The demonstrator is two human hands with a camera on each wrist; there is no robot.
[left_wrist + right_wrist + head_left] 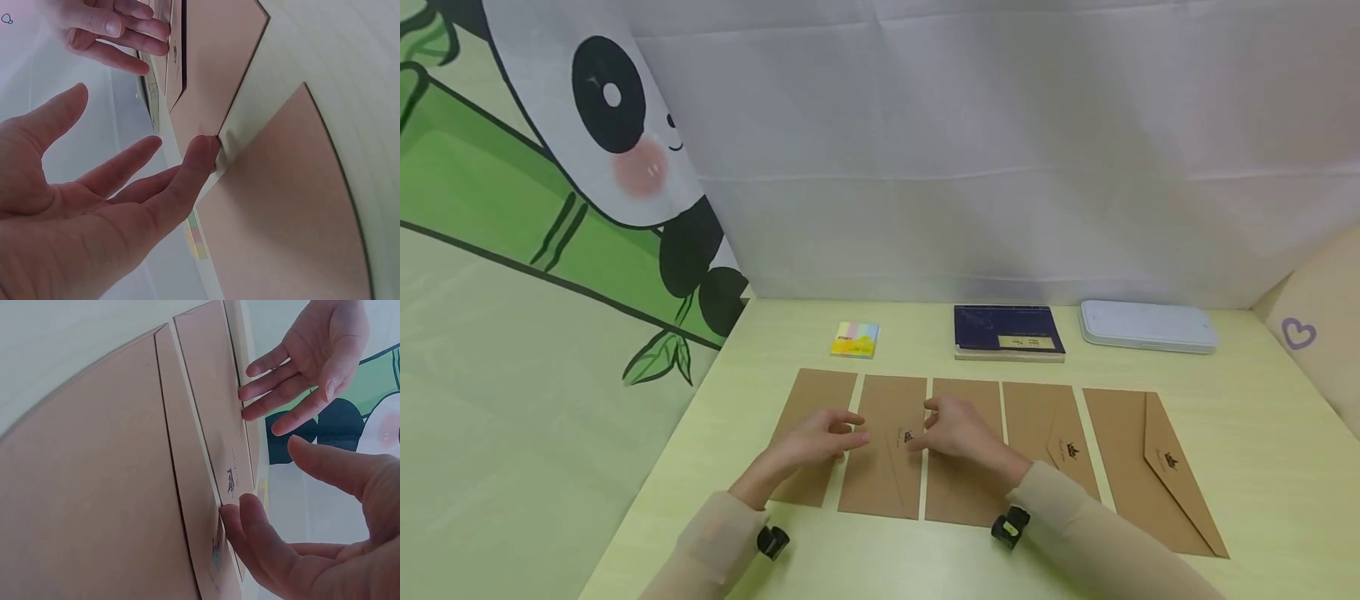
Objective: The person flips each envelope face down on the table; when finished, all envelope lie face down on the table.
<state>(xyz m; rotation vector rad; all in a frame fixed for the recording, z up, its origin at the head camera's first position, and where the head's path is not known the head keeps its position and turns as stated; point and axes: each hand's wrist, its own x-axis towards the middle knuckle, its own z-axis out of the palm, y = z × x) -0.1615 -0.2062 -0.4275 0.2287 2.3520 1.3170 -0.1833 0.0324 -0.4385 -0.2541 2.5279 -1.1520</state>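
Facing inward — left hand [816,437], right hand [961,430] — over envelopes [883,475] (five)

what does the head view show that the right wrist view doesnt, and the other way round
Only the head view shows the dark blue book and the pale pencil case. Only the right wrist view shows the palm side of the left hand. Both show that hand, the right hand, brown envelopes and the panda backdrop.

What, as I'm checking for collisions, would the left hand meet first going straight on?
Likely the right hand; depth is unclear, so the left hand might first brush the second envelope from the left.
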